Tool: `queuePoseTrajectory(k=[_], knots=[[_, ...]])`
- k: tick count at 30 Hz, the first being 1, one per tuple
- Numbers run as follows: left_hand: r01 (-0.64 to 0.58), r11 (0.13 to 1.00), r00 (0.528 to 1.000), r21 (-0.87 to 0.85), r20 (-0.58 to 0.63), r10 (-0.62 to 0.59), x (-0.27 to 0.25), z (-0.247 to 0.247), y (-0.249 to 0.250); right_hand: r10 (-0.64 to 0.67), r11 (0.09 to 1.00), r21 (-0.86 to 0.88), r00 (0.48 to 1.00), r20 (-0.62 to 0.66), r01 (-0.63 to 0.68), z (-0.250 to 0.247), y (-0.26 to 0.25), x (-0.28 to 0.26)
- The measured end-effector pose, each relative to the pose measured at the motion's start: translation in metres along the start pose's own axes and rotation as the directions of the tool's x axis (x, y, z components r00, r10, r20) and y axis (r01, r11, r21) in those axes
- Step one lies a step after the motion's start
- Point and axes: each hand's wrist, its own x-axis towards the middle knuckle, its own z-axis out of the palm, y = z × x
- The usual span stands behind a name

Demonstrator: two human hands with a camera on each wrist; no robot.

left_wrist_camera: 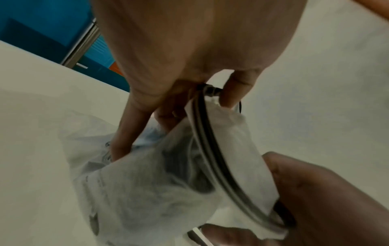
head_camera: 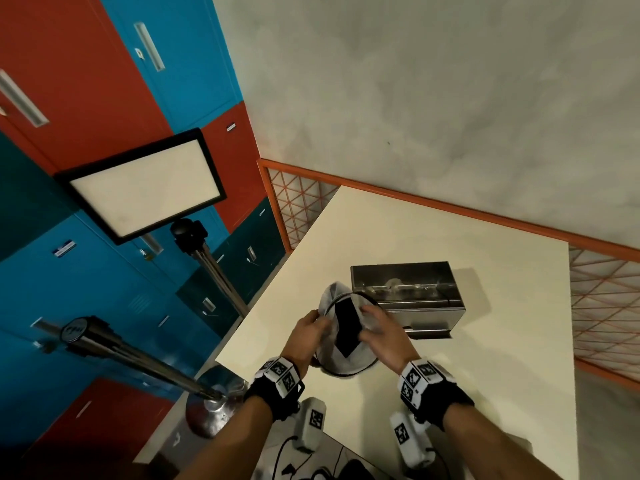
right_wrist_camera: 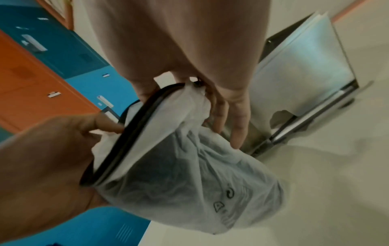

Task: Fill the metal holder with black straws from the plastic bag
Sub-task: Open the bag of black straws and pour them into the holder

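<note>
I hold a thin white plastic bag (head_camera: pixel 349 360) with a black hoop round its mouth above the table's near part. A bundle of black straws (head_camera: pixel 346 329) lies inside it. My left hand (head_camera: pixel 318 323) grips the left side of the mouth, and my right hand (head_camera: pixel 367 327) holds the right side. In the left wrist view my fingers (left_wrist_camera: pixel 126 133) pinch the bag (left_wrist_camera: pixel 147 191) at its hoop (left_wrist_camera: pixel 210 149). The right wrist view has the hoop (right_wrist_camera: pixel 136 133) running between my thumb and fingers (right_wrist_camera: pixel 238 124). The metal holder (head_camera: pixel 405 289), an open steel box, stands just behind the bag.
The cream table (head_camera: pixel 450 230) has bare room around the holder. An orange mesh fence (head_camera: pixel 606 289) runs along its far and right sides. To the left stand a light panel (head_camera: pixel 145 185) on a stand and coloured lockers (head_camera: pixel 86 81). Cables lie at the near edge.
</note>
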Motion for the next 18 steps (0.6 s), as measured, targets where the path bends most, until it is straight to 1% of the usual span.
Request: queuePoseTrajectory(k=[2, 4, 5, 7, 9, 11, 16, 18], knots=[[-0.007, 0.993, 1.000, 0.114, 0.000, 0.007, 0.002, 0.002, 0.005, -0.001, 0.997, -0.082, 1.000, -0.012, 0.000, 0.001, -0.009, 0.007], [-0.061, 0.963, 0.996, 0.262, -0.051, 0.076, 0.010, 0.003, 0.005, 0.004, 0.996, -0.093, 1.000, -0.027, -0.007, 0.003, -0.017, 0.013], [-0.082, 0.952, 0.992, 0.296, -0.072, 0.108, 0.015, 0.004, 0.003, -0.002, 0.997, -0.083, 0.999, -0.045, -0.002, 0.004, -0.018, 0.016], [-0.091, 0.960, 0.985, 0.264, -0.117, 0.125, 0.021, 0.003, 0.003, -0.036, 0.997, -0.073, 0.996, -0.085, 0.030, 0.005, -0.020, 0.020], [-0.065, 0.978, 0.983, 0.196, -0.158, 0.096, 0.025, 0.001, 0.002, -0.054, 0.996, -0.083, 0.993, -0.106, 0.045, 0.006, -0.020, 0.023], [-0.040, 0.986, 0.984, 0.161, -0.164, 0.067, 0.026, 0.000, 0.002, -0.066, 0.995, -0.077, 0.989, -0.135, 0.056, 0.006, -0.019, 0.024], [0.020, 0.975, 0.986, 0.222, -0.165, 0.018, 0.032, 0.001, -0.002, -0.065, 0.997, -0.063, 0.965, -0.256, 0.050, 0.011, -0.016, 0.022], [0.038, 0.968, 0.988, 0.249, -0.154, 0.001, 0.034, 0.004, -0.001, -0.067, 0.997, -0.058, 0.958, -0.280, 0.053, 0.014, -0.015, 0.019]])
